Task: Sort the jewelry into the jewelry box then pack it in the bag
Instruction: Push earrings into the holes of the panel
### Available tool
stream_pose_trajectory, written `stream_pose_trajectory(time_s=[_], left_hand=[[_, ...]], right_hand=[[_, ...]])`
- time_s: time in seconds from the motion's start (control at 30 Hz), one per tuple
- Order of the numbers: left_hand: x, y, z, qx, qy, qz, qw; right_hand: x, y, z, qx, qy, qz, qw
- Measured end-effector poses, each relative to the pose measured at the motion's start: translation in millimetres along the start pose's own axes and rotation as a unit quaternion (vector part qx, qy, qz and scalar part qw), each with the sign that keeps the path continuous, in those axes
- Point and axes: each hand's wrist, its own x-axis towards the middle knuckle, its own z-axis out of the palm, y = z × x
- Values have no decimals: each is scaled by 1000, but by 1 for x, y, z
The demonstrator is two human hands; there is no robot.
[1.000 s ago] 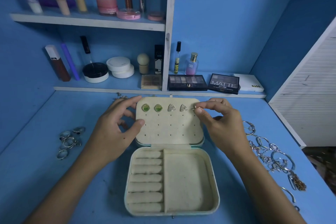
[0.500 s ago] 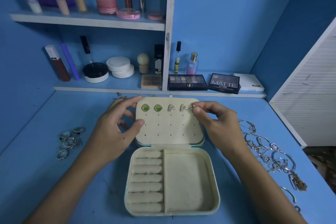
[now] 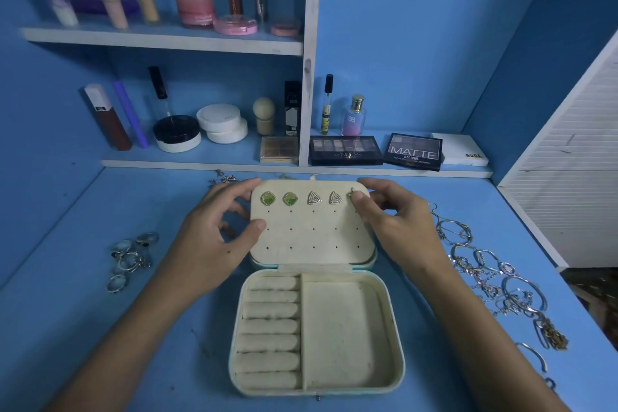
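An open cream jewelry box (image 3: pixel 388 328) lies on the blue table, its lid panel (image 3: pixel 311 237) folded back away from me. Two green earrings (image 3: pixel 268 199) and two silver triangular earrings (image 3: pixel 314 198) sit in the panel's top row. My left hand (image 3: pixel 214 241) grips the lid's left edge, thumb on the panel and fingers behind it. At the panel's top right corner, my right hand (image 3: pixel 391 221) pinches a small silver earring (image 3: pixel 353 192) against the top row. The box's ring rolls and its right compartment hold nothing.
Several silver rings (image 3: pixel 130 257) lie on the table at the left. Bracelets and chains (image 3: pixel 495 278) are spread along the right. A few small jewelry pieces (image 3: pixel 224 178) lie behind the box. Shelves with cosmetics and eyeshadow palettes (image 3: pixel 346 149) line the back wall.
My right hand has shifted slightly left along the lid's top corner with the small earring. The left hand and the box have stayed put.
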Motion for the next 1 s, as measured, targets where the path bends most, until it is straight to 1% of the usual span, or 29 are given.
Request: stream_pose_trajectory(time_s=[0.23,0.37,0.57,0.73,0.87,1.0], left_hand=[[1,-12,4,38,-10,-42,998],[2,-14,5,34,-24,-62,997],[10,-12,2,51,-39,-74,995],[43,-2,0,147,-22,-25,989],[80,-3,6,226,-73,-3,971],[103,-12,16,268,-113,-31,956]], right_hand=[[10,11,1,-59,-9,23,998],[13,17,2,-114,-10,30,993],[12,18,1,-136,-23,26,990],[13,18,-1,-149,-31,19,988],[13,18,-2,-160,-36,14,986],[13,18,-4,-171,-37,8,985]])
